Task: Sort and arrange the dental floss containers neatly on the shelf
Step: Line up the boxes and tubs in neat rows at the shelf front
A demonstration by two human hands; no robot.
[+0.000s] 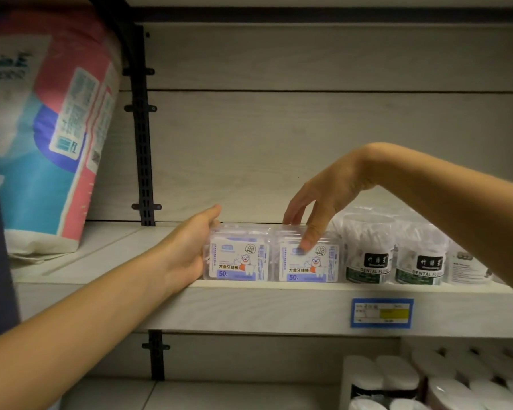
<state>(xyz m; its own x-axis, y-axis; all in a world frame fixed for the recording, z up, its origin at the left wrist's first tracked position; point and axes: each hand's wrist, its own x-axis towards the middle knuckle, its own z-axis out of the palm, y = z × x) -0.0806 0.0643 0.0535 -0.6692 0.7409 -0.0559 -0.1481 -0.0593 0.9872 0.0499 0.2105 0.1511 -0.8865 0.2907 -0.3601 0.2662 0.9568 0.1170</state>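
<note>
Two rows of square clear floss-pick boxes with purple labels stand at the front of the pale shelf (pixel 249 309). My left hand (pixel 190 250) lies flat against the left side of the left row of boxes (pixel 239 263), fingers straight along it. From above, my right hand (pixel 323 199) reaches down over the right row of boxes (pixel 314 270); its thumb touches the front box's top edge and its fingers touch the boxes behind. To the right stand round floss tubs (pixel 367 255) with black-and-green labels.
A large pink-and-blue soft pack (pixel 51 128) leans on the shelf at the far left, beside a black upright rail (pixel 141 128). A blue price tag (pixel 381 312) sits on the shelf edge. White rolls (pixel 427 380) fill the lower shelf at the right.
</note>
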